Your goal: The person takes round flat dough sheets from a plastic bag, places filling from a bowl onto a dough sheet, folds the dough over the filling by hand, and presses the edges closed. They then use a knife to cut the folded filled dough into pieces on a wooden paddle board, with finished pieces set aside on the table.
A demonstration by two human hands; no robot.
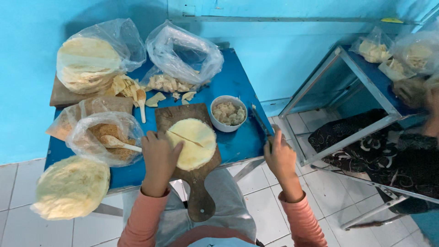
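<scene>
Fingers (176, 148) of the left hand (159, 158) lie flat and loose on the edge of a round stack of thin yellow wrappers (194, 142), pressing it and gripping nothing. The stack sits on a brown wooden cutting board (196, 183) whose handle sticks out over the table (238, 137) edge toward the person, and the top wrapper has a cut line across it. The right hand (280, 158) is curled around the handle of a knife (259, 121), whose blade rests on the blue table just right of the board. A white bowl (228, 113) of pale filling stands between the board and the knife (a little farther back). To the left of the board is a clear bag of brown crumbs (103, 137) with a wooden spoon (118, 142) in it. A bagged pile of wrappers (71, 187) hangs over the near left corner. At the back are another bagged stack of wrappers (89, 61) and an open plastic bag (185, 52) with pale scraps (167, 83) beside it.
</scene>
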